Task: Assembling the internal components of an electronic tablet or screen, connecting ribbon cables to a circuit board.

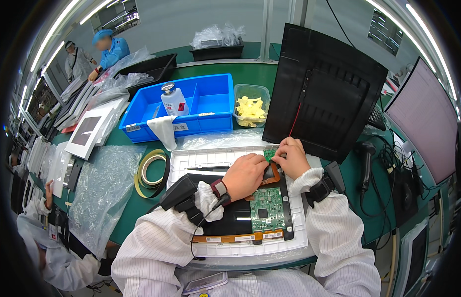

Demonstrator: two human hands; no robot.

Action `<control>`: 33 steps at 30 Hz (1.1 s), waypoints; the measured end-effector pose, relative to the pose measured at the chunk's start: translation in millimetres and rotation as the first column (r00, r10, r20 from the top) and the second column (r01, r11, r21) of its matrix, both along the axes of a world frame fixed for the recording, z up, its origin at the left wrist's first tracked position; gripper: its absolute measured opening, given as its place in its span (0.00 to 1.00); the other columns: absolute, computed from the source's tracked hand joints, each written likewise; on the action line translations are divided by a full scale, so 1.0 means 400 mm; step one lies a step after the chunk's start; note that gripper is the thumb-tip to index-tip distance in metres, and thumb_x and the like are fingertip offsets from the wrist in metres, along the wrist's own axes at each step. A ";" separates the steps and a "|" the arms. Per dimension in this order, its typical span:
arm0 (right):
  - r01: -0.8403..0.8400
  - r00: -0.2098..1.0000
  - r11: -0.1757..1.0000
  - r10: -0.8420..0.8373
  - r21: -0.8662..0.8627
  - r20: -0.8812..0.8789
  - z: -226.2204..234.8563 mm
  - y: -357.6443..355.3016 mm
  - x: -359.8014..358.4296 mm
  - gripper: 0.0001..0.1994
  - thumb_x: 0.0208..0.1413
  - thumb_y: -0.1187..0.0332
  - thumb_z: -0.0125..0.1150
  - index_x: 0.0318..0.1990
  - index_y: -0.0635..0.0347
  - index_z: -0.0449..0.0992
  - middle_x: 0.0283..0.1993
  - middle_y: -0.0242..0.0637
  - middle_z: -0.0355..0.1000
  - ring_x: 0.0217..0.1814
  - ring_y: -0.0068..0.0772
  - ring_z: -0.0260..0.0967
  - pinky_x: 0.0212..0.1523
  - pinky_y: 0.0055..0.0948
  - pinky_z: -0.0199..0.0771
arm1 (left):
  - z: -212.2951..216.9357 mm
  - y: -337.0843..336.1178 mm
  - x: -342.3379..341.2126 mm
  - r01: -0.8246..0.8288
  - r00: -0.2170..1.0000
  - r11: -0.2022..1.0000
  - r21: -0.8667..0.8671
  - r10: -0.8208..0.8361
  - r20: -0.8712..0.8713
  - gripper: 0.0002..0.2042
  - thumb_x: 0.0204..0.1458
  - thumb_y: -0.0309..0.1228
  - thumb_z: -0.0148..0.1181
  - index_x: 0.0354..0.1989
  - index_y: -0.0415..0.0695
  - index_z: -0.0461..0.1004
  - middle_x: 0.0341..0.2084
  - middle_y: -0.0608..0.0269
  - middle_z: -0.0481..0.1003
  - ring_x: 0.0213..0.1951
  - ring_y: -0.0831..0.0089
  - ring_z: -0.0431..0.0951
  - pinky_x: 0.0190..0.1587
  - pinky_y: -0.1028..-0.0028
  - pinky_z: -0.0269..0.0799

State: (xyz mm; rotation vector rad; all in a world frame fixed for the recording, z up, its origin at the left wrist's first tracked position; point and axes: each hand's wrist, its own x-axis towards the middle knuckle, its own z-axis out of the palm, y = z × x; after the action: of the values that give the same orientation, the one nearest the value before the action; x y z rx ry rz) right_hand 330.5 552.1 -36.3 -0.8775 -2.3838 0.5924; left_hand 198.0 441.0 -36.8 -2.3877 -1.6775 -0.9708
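Observation:
A display panel assembly in a white frame lies before me, with a large green circuit board and an orange flex ribbon on its black back. My left hand reaches over the panel, fingers curled together beside a small green circuit board and a short orange flex cable. From the right, my right hand pinches at the same small board. What either set of fingertips grips is hidden. A red wire runs from an upright black back cover down behind my right hand.
Behind the panel stand a blue divided bin with a white bottle and a clear tub of yellow pieces. Tape rolls lie left. A scanner, cables and monitor occupy the right. Co-workers are at left.

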 end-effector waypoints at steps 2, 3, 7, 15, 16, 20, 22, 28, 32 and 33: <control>0.003 1.000 1.000 -0.003 0.008 0.000 0.000 -0.001 0.000 0.05 0.33 0.73 0.63 0.17 0.61 0.72 0.31 0.33 0.61 0.39 0.34 0.56 0.42 0.27 0.58 | 0.000 0.001 0.003 -0.017 1.000 1.000 -0.002 0.017 0.007 0.10 0.38 0.23 0.50 0.31 0.36 0.69 0.28 0.58 0.68 0.34 0.63 0.68 0.38 0.69 0.64; 0.006 1.000 1.000 -0.006 0.016 0.001 0.000 -0.001 0.000 0.05 0.33 0.73 0.63 0.17 0.61 0.72 0.31 0.33 0.62 0.39 0.34 0.56 0.41 0.27 0.58 | 0.000 0.002 0.003 -0.016 1.000 1.000 -0.002 0.016 0.006 0.10 0.38 0.23 0.50 0.31 0.36 0.69 0.28 0.58 0.68 0.34 0.63 0.68 0.38 0.69 0.64; 0.024 1.000 0.998 -0.024 0.053 -0.002 -0.007 -0.001 0.000 0.05 0.33 0.70 0.64 0.16 0.59 0.73 0.31 0.31 0.64 0.39 0.35 0.58 0.40 0.31 0.59 | -0.003 0.004 0.005 -0.013 1.000 1.000 -0.013 0.013 -0.022 0.10 0.40 0.26 0.50 0.33 0.37 0.69 0.30 0.59 0.67 0.36 0.64 0.67 0.38 0.69 0.63; 0.051 0.996 0.984 -0.061 0.168 0.059 0.000 -0.028 -0.006 0.05 0.35 0.73 0.61 0.20 0.59 0.69 0.31 0.35 0.59 0.39 0.38 0.57 0.38 0.33 0.60 | 0.018 0.005 0.004 -0.032 0.995 0.987 -0.161 0.016 -0.101 0.13 0.44 0.29 0.51 0.39 0.37 0.68 0.34 0.57 0.65 0.39 0.63 0.65 0.42 0.69 0.61; 0.051 0.996 0.984 -0.062 0.169 0.058 0.002 -0.029 -0.006 0.05 0.35 0.73 0.61 0.20 0.59 0.69 0.31 0.35 0.59 0.39 0.38 0.57 0.38 0.33 0.60 | 0.020 0.006 0.005 -0.039 0.995 0.983 -0.177 0.021 -0.102 0.14 0.44 0.30 0.50 0.39 0.38 0.68 0.34 0.57 0.65 0.39 0.63 0.65 0.42 0.69 0.61; 0.079 0.997 0.981 -0.081 0.175 0.003 -0.006 -0.023 -0.007 0.04 0.36 0.76 0.58 0.22 0.61 0.68 0.30 0.37 0.58 0.39 0.39 0.57 0.37 0.34 0.61 | 0.027 0.011 0.011 -0.064 0.991 0.973 -0.223 0.036 -0.129 0.16 0.45 0.34 0.49 0.42 0.39 0.66 0.35 0.58 0.64 0.39 0.64 0.65 0.42 0.69 0.61; 0.063 0.998 0.985 -0.060 0.159 -0.024 -0.011 -0.015 0.000 0.04 0.37 0.77 0.57 0.23 0.61 0.68 0.30 0.37 0.58 0.38 0.40 0.57 0.37 0.34 0.61 | 0.031 0.011 0.014 -0.072 0.988 0.973 -0.221 0.040 -0.147 0.17 0.45 0.34 0.49 0.43 0.39 0.65 0.35 0.58 0.64 0.39 0.64 0.64 0.42 0.69 0.61; -0.117 0.988 0.992 0.122 0.050 -0.095 -0.003 -0.014 0.050 0.09 0.38 0.82 0.51 0.29 0.60 0.74 0.35 0.39 0.63 0.42 0.40 0.60 0.41 0.30 0.61 | 0.028 0.017 0.003 -0.033 0.984 0.976 -0.214 -0.006 -0.179 0.18 0.45 0.34 0.48 0.44 0.37 0.65 0.35 0.58 0.63 0.38 0.64 0.64 0.42 0.70 0.61; -0.144 0.989 0.940 0.134 0.308 0.055 -0.008 -0.041 0.066 0.12 0.37 0.79 0.51 0.31 0.56 0.76 0.37 0.37 0.66 0.45 0.38 0.60 0.45 0.31 0.59 | 0.037 0.011 -0.007 -0.005 0.978 0.969 -0.247 -0.047 -0.204 0.17 0.45 0.32 0.48 0.43 0.36 0.65 0.36 0.57 0.64 0.39 0.64 0.64 0.42 0.70 0.61; -0.167 0.985 0.930 0.146 0.328 0.087 0.005 -0.054 0.069 0.13 0.37 0.81 0.50 0.32 0.58 0.75 0.38 0.38 0.65 0.45 0.38 0.60 0.46 0.32 0.58 | 0.037 0.011 -0.009 -0.004 0.978 0.970 -0.244 -0.048 -0.205 0.17 0.45 0.32 0.48 0.43 0.36 0.65 0.36 0.57 0.64 0.39 0.64 0.64 0.42 0.70 0.61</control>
State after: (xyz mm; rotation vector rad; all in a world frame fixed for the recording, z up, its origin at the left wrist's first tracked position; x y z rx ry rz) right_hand 358.1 530.4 -34.4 -0.5670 -2.5251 0.2064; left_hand 194.4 445.3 -21.9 -2.5559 -1.7829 -0.5155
